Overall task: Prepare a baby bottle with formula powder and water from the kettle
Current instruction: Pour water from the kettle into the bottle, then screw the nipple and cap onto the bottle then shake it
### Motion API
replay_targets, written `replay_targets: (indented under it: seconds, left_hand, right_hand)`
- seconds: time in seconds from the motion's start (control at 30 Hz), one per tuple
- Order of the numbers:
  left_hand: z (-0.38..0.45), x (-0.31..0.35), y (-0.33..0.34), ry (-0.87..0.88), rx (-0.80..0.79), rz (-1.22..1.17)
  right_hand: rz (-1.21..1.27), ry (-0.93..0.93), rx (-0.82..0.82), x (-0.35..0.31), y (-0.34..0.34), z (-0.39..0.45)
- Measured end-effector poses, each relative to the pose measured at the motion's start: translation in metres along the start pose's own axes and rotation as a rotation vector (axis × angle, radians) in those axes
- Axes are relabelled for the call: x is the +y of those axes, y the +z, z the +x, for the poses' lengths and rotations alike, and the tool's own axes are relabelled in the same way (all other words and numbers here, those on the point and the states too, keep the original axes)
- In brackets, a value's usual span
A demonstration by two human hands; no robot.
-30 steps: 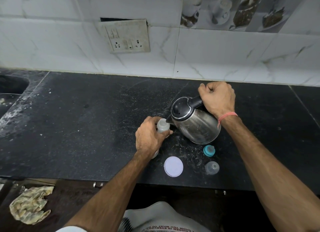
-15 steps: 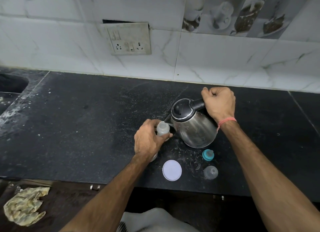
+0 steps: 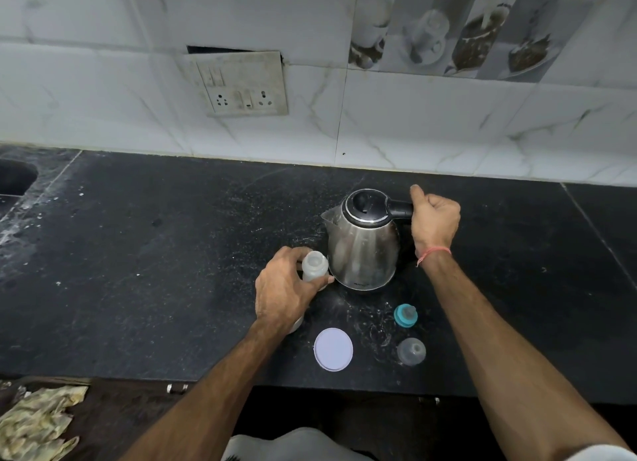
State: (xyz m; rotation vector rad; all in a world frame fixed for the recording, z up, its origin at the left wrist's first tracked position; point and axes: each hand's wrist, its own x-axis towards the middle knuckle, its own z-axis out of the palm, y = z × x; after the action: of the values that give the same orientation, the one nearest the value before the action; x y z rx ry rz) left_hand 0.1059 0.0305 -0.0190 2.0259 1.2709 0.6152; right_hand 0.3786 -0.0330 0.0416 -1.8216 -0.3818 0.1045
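Observation:
A steel kettle (image 3: 362, 250) with a black lid stands upright on the black counter (image 3: 155, 254), its spout pointing left. My right hand (image 3: 435, 223) is shut on its black handle. Just left of the kettle's base stands an open translucent baby bottle (image 3: 314, 266), held around its body by my left hand (image 3: 286, 293). The bottle's lower part is hidden behind that hand. A teal collar with its teat (image 3: 406, 315) and a clear cap (image 3: 411, 351) lie in front of the kettle.
A round white lid (image 3: 333, 349) lies near the counter's front edge. A sink (image 3: 13, 178) is at the far left. A socket panel (image 3: 241, 85) hangs on the tiled wall. A crumpled yellow cloth (image 3: 34, 422) lies below the counter at left.
The kettle was tilted with its spout at the bottle's mouth; it has swung back upright onto the counter. My left hand stays on the bottle.

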Motion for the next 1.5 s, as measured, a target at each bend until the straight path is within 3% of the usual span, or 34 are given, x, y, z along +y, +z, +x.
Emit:
replay_targets:
  seconds: [0.27, 0.53, 0.73, 0.83, 1.17, 1.37, 1.5]
  left_hand:
    - [-0.001, 0.003, -0.001, 0.013, -0.031, 0.032]
    - [-0.005, 0.010, -0.003, 0.133, -0.011, 0.132]
    - [-0.010, 0.017, -0.001, 0.332, -0.038, 0.242]
    - [-0.018, 0.024, 0.004, 0.344, -0.120, 0.170]
    - [-0.047, 0.030, 0.044, 0.272, -0.231, -0.012]
    - [-0.056, 0.018, 0.057, 0.222, -0.247, -0.038]
    - [-0.056, 0.015, 0.061, 0.196, -0.222, -0.048]
  right_hand:
    - [0.170, 0.110, 0.043, 0.013, -0.001, 0.000]
    - [0.259, 0.141, -0.083, 0.020, -0.016, 0.001]
    - [0.529, 0.376, 0.199, 0.042, -0.045, -0.036]
    - [0.380, 0.377, 0.110, 0.062, -0.063, -0.062]
    - [-0.489, 0.145, -0.479, 0.109, -0.101, -0.107]
    - [-0.581, 0.054, -0.414, 0.106, -0.099, -0.108]
    - [-0.346, 0.050, -0.291, 0.094, -0.106, -0.111]
